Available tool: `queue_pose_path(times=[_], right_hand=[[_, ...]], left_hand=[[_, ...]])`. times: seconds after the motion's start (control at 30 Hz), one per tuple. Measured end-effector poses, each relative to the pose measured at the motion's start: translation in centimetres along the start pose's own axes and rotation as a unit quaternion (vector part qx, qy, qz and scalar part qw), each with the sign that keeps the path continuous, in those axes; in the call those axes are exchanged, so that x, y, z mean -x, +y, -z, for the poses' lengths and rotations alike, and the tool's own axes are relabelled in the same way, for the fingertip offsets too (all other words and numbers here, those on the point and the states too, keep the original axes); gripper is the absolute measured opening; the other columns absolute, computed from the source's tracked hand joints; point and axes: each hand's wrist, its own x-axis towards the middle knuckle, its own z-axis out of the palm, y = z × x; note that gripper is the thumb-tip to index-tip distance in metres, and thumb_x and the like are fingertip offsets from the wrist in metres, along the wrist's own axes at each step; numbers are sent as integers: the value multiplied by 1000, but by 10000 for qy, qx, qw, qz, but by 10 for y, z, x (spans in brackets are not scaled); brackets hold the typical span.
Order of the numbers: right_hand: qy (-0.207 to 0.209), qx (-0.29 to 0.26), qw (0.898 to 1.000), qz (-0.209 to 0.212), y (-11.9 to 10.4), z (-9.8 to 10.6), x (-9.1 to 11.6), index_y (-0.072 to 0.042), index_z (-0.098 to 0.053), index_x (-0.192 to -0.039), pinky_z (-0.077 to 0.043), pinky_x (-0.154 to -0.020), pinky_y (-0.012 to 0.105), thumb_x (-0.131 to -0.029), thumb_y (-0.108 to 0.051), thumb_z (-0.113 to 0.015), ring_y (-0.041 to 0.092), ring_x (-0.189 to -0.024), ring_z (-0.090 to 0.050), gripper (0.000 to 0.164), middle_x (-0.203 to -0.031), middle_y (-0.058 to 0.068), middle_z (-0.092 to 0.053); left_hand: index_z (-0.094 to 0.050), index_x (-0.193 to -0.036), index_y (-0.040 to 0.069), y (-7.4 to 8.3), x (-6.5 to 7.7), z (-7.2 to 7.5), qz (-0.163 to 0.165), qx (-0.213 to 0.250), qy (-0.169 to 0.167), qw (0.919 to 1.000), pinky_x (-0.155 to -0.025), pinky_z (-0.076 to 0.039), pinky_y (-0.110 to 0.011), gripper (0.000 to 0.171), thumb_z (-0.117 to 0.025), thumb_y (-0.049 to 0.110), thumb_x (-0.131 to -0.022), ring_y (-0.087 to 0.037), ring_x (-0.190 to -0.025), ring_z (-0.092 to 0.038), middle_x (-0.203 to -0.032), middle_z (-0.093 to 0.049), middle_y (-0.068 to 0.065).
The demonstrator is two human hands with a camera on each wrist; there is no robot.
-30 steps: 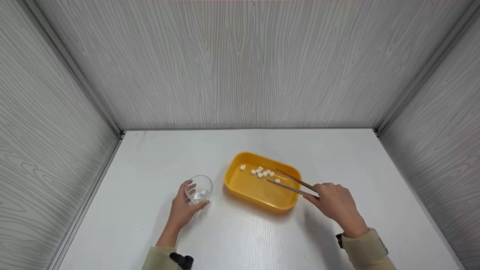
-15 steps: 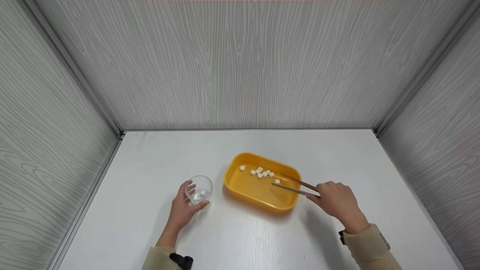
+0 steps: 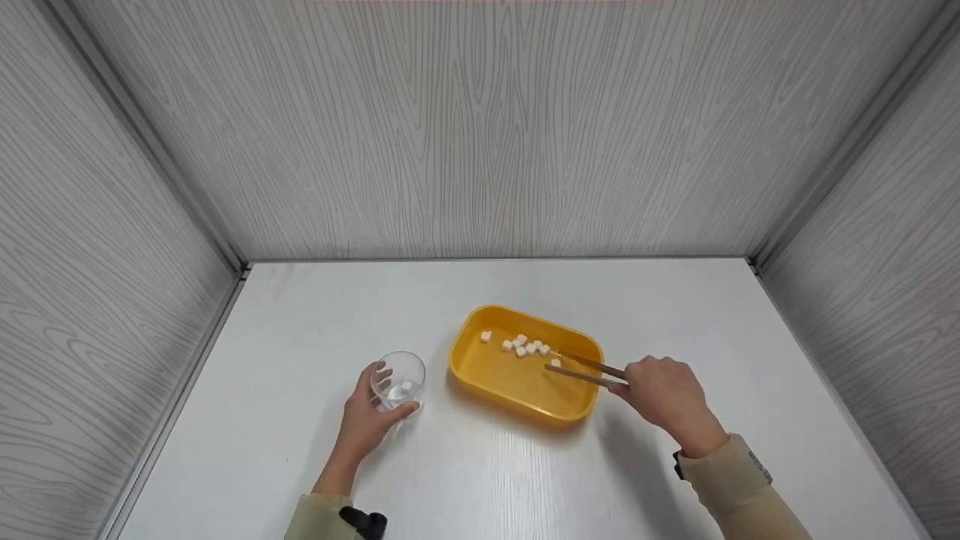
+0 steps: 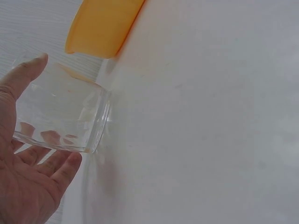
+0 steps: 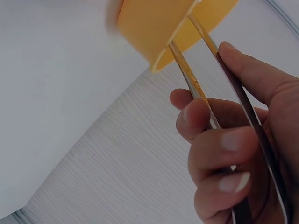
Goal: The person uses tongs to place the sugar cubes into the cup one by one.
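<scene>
A clear glass [image 3: 414, 367] stands on the table at left centre, with a white cube [image 3: 406, 385] visible inside. My left hand [image 3: 364, 421] holds it from the side, thumb and fingers around the wall; the left wrist view shows the glass [image 4: 70, 105] between them. My right hand [image 3: 667, 394] grips long metal tweezers [image 3: 581, 373], whose arms [image 5: 247, 107] are spread apart. They reach over the right rim of a yellow tray [image 3: 502, 382]. One white cube [image 3: 556, 363] lies between the two tips. Several more cubes [image 3: 531, 349] are clustered just left of the tips.
A lone white cube [image 3: 486, 337] lies near the tray's left end. The white table [image 3: 480, 480] is bounded by grey wood-grain panels [image 3: 480, 135] at the back and both sides.
The tweezers' tips have drawn rightward and closer together, now around the lone cube at the tray's right. My right hand has shifted slightly. The left hand and glass stay put.
</scene>
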Motion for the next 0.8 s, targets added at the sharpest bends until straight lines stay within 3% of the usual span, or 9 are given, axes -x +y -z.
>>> queue_pose_path(times=[0.37,0.6,0.8], right_hand=[[-59,289,9995,119,-3,2,-5,-7,-63,-69,-40,-40,31,-84,-39,-76,19,-44,-40,37,-52,0,-43],[255,467,9981,299,-5,1,-5,-7,-63,-67,-40,-38,30,-80,-37,-80,18,-43,-38,37,-51,0,-41],[-31,566,9981,226,-6,3,-7,-6,-67,-71,-41,-39,30,-81,-39,-79,17,-44,-40,36,-52,-1,-43]], left_hand=[[-32,-150,7,-1,-1,1,24,-1,-28,10000,-112,-36,-47,99,-89,29,-72,-32,-135,-43,-146,-47,-16],[-33,-148,6,-3,-1,1,-145,99,-31,9998,-111,-36,-49,96,-88,29,-73,-35,-134,-43,-145,-47,-19],[-33,-148,6,-3,-1,1,-114,79,-23,9999,-111,-37,-48,95,-88,29,-73,-34,-134,-44,-145,-47,-19]])
